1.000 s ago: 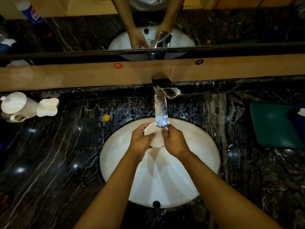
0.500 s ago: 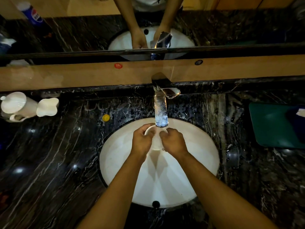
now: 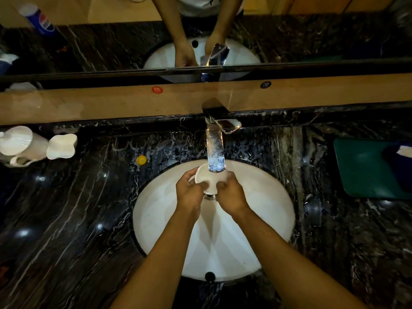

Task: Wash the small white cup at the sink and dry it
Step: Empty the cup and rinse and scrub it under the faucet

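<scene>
The small white cup [image 3: 208,177] is held over the white oval sink [image 3: 267,210], right under the spout of the chrome faucet [image 3: 215,152]. Its mouth tilts up and back toward the faucet. My left hand [image 3: 189,192] grips its left side with fingers curled around the wall. My right hand [image 3: 230,192] holds the right side, fingers closed on the cup. The lower part of the cup is hidden between my hands. The drain [image 3: 209,196] shows just below it.
Black marble counter [image 3: 66,219] surrounds the sink. A white teapot [image 3: 20,144] and a white wavy-rimmed cup [image 3: 61,146] stand at the left, a small yellow object [image 3: 141,159] near the sink rim. A green tray [image 3: 367,168] lies at the right. A mirror runs behind.
My hands have turned the cup between them: its open mouth now faces up toward the faucet, and both hands sit slightly lower on it.
</scene>
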